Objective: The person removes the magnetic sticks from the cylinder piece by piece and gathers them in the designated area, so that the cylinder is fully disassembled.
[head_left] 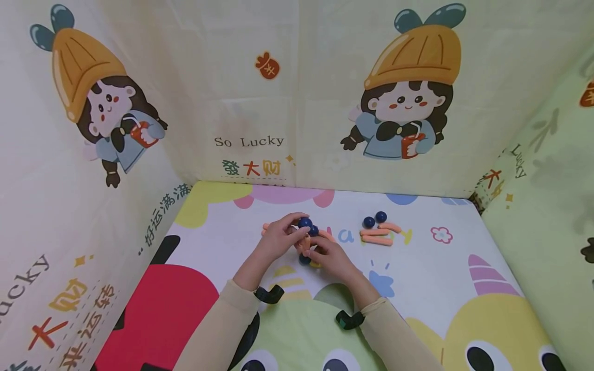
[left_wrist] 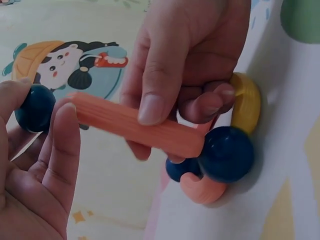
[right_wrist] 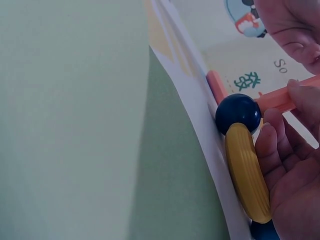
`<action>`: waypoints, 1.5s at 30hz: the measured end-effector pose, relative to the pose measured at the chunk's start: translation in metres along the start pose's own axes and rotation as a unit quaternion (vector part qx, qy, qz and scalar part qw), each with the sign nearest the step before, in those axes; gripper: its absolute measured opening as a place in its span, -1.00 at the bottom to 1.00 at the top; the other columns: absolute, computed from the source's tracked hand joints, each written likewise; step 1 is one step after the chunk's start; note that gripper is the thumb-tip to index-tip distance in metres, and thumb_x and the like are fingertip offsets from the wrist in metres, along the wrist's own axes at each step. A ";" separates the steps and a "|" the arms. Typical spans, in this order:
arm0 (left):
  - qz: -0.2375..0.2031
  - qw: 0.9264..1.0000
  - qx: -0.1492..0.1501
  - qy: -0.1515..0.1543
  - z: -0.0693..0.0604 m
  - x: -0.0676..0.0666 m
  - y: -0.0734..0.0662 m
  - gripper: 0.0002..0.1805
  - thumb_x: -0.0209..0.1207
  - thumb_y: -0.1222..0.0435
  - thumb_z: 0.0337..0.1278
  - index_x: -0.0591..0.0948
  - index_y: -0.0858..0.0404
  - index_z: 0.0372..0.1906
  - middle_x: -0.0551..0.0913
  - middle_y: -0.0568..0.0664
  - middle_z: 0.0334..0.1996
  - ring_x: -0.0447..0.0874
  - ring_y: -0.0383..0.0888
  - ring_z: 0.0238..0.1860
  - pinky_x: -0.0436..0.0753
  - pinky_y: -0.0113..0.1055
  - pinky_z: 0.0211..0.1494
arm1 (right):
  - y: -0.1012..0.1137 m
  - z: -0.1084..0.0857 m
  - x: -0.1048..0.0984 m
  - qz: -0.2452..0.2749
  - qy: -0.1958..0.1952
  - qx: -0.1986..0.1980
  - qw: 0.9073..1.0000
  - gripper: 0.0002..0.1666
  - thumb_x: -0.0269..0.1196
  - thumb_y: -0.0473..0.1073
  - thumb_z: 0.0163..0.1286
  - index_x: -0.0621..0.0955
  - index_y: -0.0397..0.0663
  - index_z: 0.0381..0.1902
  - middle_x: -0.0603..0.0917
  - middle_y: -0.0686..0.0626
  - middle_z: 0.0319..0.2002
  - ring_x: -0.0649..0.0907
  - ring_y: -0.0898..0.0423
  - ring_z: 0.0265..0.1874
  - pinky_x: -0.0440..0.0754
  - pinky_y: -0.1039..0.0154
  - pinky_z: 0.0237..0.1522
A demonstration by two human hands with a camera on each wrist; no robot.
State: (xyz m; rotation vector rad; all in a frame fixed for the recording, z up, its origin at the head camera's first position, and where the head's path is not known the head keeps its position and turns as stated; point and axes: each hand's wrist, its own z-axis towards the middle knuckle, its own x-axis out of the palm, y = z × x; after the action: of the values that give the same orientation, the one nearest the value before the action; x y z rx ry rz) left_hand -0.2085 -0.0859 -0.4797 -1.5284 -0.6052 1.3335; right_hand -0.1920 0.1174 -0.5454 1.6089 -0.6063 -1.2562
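My left hand (head_left: 278,238) pinches a dark blue ball (left_wrist: 36,108) between thumb and fingers, at the upper end of an orange ridged rod (left_wrist: 135,122). My right hand (head_left: 331,255) grips that rod, its thumb lying along it in the left wrist view. Another blue ball (right_wrist: 238,114) touches the rod's lower end. A curved yellow piece (right_wrist: 246,172) extends from this ball, beside the right fingers (right_wrist: 270,145). Near it in the left wrist view are a curved orange piece (left_wrist: 202,189) and a smaller blue ball (left_wrist: 182,169), partly hidden.
To the right on the patterned table (head_left: 417,268) lie two blue balls (head_left: 368,222) and several orange pieces (head_left: 377,240). Another orange piece (head_left: 265,226) shows behind the left hand. Printed cloth walls (head_left: 315,103) stand at the back and both sides.
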 end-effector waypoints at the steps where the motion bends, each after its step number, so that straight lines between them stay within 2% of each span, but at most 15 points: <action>1: -0.006 1.000 -0.004 -0.007 0.001 -0.002 0.000 -0.51 0.22 -0.08 0.27 0.52 -0.11 0.27 0.67 -0.09 -0.11 0.69 -0.17 -0.44 0.62 -0.27 -0.30 | 0.000 0.000 0.000 -0.001 0.000 -0.001 1.000 -0.75 0.26 0.13 0.39 0.64 0.36 0.00 0.61 0.11 -0.24 0.57 0.08 -0.33 0.56 0.28 -0.33; 4: -0.021 0.999 -0.019 -0.027 0.005 -0.010 0.001 -0.49 0.24 -0.04 0.27 0.49 -0.11 0.29 0.65 -0.06 -0.05 0.71 -0.04 -0.38 0.65 -0.27 -0.31 | 0.000 0.000 0.000 -0.001 0.000 -0.001 1.000 -0.75 0.26 0.12 0.40 0.65 0.30 -0.01 0.63 0.11 -0.24 0.57 0.11 -0.34 0.56 0.29 -0.32; 7: -0.020 0.998 -0.044 -0.050 0.009 -0.018 0.006 -0.49 0.26 -0.04 0.24 0.47 -0.12 0.26 0.64 -0.09 0.00 0.69 -0.02 -0.23 0.68 -0.29 -0.27 | -0.001 -0.001 0.000 -0.001 -0.001 0.000 1.000 -0.74 0.27 0.13 0.39 0.65 0.30 -0.01 0.64 0.12 -0.26 0.58 0.11 -0.34 0.57 0.29 -0.32; 10: 0.000 0.995 -0.071 -0.071 0.014 -0.028 0.015 -0.49 0.29 -0.07 0.19 0.48 -0.11 0.21 0.65 -0.12 0.01 0.63 -0.06 -0.10 0.68 -0.28 -0.17 | 0.000 -0.001 0.000 -0.002 -0.002 0.002 1.000 -0.75 0.26 0.14 0.39 0.64 0.35 -0.01 0.64 0.13 -0.29 0.59 0.11 -0.34 0.58 0.29 -0.33; 13: 0.025 0.992 -0.096 -0.083 0.018 -0.038 0.026 -0.49 0.30 -0.09 0.18 0.48 -0.09 0.19 0.66 -0.09 0.00 0.57 -0.07 -0.02 0.64 -0.18 0.00 | 0.001 -0.001 -0.001 -0.004 -0.004 -0.003 1.000 -0.78 0.26 0.12 0.40 0.64 0.37 -0.02 0.64 0.12 -0.31 0.60 0.11 -0.36 0.58 0.29 -0.34; 19: 0.083 0.982 -0.151 -0.079 0.029 -0.050 0.052 -0.45 0.27 -0.08 0.21 0.46 -0.03 0.24 0.59 -0.02 0.13 0.48 0.01 0.21 0.48 0.00 0.31 | 0.003 0.000 -0.003 0.001 0.000 -0.007 1.000 -0.75 0.26 0.10 0.40 0.64 0.31 0.01 0.64 0.05 -0.31 0.59 0.13 -0.40 0.56 0.29 -0.37; 24: 0.100 0.975 -0.189 -0.069 0.035 -0.051 0.068 -0.47 0.25 -0.04 0.25 0.48 0.02 0.26 0.52 0.01 0.26 0.41 0.04 0.32 0.39 0.04 0.41 | 0.003 0.000 -0.003 0.007 0.002 0.004 1.000 -0.73 0.28 0.10 0.39 0.65 0.28 0.01 0.64 -0.01 -0.33 0.58 0.11 -0.41 0.53 0.31 -0.39; 29: 0.112 0.973 -0.189 -0.065 0.039 -0.049 0.083 -0.48 0.24 -0.02 0.26 0.50 0.04 0.27 0.53 0.03 0.28 0.44 0.03 0.30 0.37 0.02 0.42 | 0.003 0.000 -0.003 0.013 -0.001 0.004 1.000 -0.72 0.28 0.07 0.39 0.65 0.23 0.02 0.64 -0.03 -0.31 0.57 0.09 -0.39 0.51 0.32 -0.38; 35: 0.135 0.975 -0.165 -0.060 0.040 -0.047 0.097 -0.48 0.26 0.00 0.25 0.52 0.07 0.26 0.56 0.06 0.25 0.47 0.04 0.28 0.41 0.01 0.39 | 0.005 0.000 -0.002 0.014 0.000 0.008 1.000 -0.74 0.29 0.07 0.38 0.65 0.29 0.00 0.64 0.02 -0.33 0.57 0.09 -0.38 0.52 0.32 -0.38; 40: 0.147 0.976 -0.150 -0.058 0.040 -0.047 0.102 -0.47 0.28 0.04 0.23 0.54 0.11 0.26 0.56 0.07 0.25 0.47 0.04 0.31 0.43 0.00 0.39 | 0.005 -0.001 -0.002 0.019 0.001 0.007 1.000 -0.73 0.28 0.08 0.38 0.65 0.28 0.01 0.64 0.01 -0.35 0.57 0.11 -0.41 0.51 0.32 -0.39; 45: 0.158 0.975 -0.147 -0.051 0.038 -0.047 0.099 -0.43 0.27 0.04 0.24 0.51 0.12 0.31 0.53 0.08 0.30 0.41 0.05 0.37 0.37 0.00 0.44 | 0.009 -0.003 -0.002 0.014 0.005 0.013 1.000 -0.71 0.28 0.04 0.40 0.65 0.23 0.05 0.64 -0.01 -0.33 0.57 0.10 -0.39 0.51 0.32 -0.38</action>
State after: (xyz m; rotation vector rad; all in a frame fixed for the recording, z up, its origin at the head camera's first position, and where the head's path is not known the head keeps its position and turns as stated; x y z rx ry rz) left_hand -0.2790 -0.1518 -0.5437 -1.8638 -0.6650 1.6265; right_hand -0.1888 0.1166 -0.5363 1.6219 -0.6390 -1.2240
